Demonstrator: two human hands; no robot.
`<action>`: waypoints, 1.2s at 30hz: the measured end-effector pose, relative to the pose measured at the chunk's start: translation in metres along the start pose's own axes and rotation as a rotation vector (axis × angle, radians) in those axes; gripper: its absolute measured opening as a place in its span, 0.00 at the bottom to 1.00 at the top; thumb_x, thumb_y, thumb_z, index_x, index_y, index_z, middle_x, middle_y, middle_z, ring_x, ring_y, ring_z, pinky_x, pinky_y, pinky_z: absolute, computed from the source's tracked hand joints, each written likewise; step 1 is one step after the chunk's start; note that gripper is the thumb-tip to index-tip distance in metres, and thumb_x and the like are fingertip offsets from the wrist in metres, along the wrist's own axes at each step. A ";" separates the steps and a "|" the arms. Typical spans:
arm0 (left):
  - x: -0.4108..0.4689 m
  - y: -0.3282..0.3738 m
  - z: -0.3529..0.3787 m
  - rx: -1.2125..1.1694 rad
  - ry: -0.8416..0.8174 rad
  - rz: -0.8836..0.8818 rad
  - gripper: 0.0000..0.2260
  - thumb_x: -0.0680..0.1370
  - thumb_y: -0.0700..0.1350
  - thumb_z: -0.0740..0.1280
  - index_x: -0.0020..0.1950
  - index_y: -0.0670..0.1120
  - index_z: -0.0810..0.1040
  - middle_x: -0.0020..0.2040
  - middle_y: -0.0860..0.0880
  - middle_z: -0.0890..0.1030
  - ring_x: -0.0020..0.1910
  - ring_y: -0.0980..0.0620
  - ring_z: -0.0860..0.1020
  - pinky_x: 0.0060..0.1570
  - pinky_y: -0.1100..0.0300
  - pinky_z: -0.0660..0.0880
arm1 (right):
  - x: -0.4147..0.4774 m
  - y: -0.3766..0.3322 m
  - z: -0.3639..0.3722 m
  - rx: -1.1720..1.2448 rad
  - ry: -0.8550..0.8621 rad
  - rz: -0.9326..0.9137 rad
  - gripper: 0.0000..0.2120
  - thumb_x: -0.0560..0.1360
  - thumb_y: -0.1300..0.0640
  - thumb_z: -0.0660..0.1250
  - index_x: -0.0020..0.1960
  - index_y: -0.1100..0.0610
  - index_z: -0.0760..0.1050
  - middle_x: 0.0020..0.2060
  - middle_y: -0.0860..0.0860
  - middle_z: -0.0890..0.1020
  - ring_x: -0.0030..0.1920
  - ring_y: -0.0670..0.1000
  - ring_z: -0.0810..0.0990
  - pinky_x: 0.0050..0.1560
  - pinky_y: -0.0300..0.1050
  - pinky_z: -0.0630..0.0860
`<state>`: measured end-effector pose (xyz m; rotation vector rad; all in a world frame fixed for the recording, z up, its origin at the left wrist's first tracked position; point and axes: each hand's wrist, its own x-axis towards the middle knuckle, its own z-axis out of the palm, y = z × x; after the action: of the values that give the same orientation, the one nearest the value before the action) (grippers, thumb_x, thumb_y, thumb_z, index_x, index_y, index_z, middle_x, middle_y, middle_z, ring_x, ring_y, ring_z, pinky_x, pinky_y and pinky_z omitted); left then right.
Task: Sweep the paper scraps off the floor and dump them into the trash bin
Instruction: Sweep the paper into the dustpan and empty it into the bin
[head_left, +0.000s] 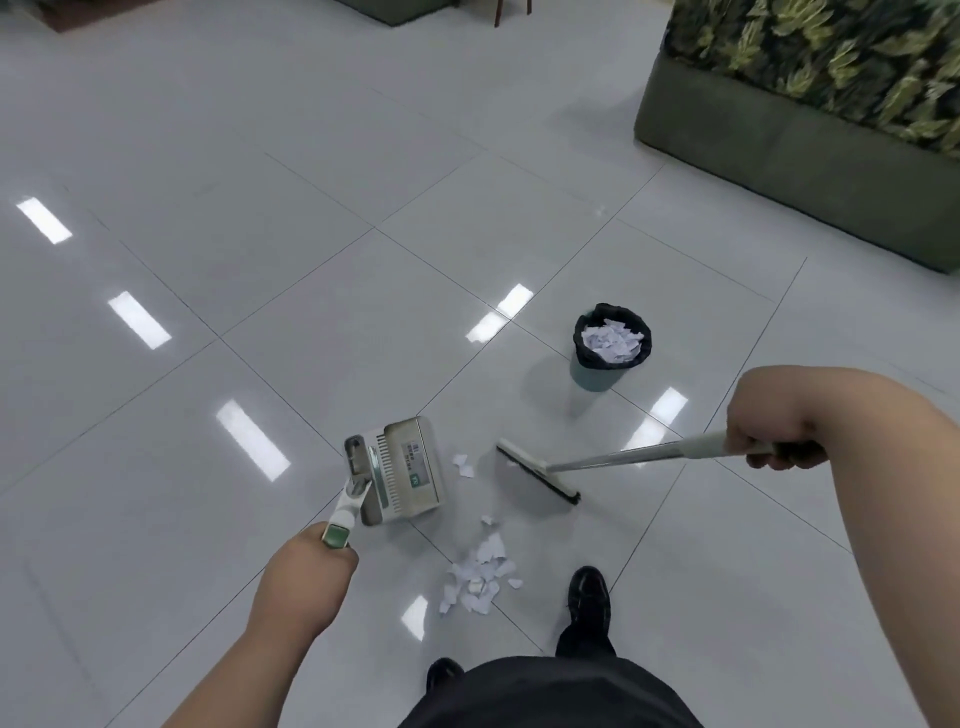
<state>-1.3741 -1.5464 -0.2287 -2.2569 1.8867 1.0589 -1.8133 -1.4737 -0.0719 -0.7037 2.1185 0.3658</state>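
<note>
**A:** What does the head camera show?

**B:** A glossy grey tiled floor (311, 208). The left hand (306, 566) is wrapped tight around the handle of a dustpan (400, 470), which sits on the floor with its open mouth facing right. The right hand (774, 431) is clenched around a broom (540, 470); its handle runs nearly level, right to left, with the head angled diagonally.

**A:** And the paper?

**B:** Two paper scraps (462, 465) lie between dustpan and broom head. A larger pile (480, 574) sits nearer the person, beside a black shoe (587, 592). The trash bin (610, 345), black-lined and holding paper, stands upright beyond the broom.
</note>
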 end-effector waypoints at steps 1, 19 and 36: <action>-0.002 -0.013 -0.005 -0.009 0.000 -0.005 0.08 0.75 0.36 0.62 0.36 0.44 0.69 0.29 0.45 0.73 0.29 0.44 0.67 0.30 0.56 0.61 | -0.006 -0.010 0.009 0.001 0.012 -0.013 0.05 0.72 0.68 0.60 0.42 0.66 0.75 0.31 0.60 0.81 0.29 0.56 0.71 0.29 0.40 0.66; -0.081 -0.166 -0.030 -0.325 0.043 -0.261 0.01 0.72 0.37 0.64 0.41 0.41 0.73 0.28 0.46 0.69 0.26 0.46 0.65 0.26 0.60 0.63 | -0.022 -0.100 0.161 -0.419 0.044 -0.190 0.05 0.75 0.67 0.65 0.41 0.61 0.71 0.36 0.56 0.78 0.23 0.52 0.77 0.26 0.41 0.71; -0.207 -0.178 0.050 -0.300 0.134 -0.288 0.01 0.70 0.36 0.64 0.40 0.40 0.74 0.30 0.42 0.74 0.24 0.45 0.69 0.29 0.56 0.71 | -0.083 0.111 0.180 -0.539 0.238 -0.216 0.10 0.71 0.62 0.64 0.49 0.58 0.83 0.32 0.51 0.78 0.30 0.53 0.72 0.30 0.40 0.64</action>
<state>-1.2505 -1.2974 -0.2347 -2.7202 1.4566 1.2398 -1.7259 -1.2679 -0.1114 -1.3304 2.1473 0.7790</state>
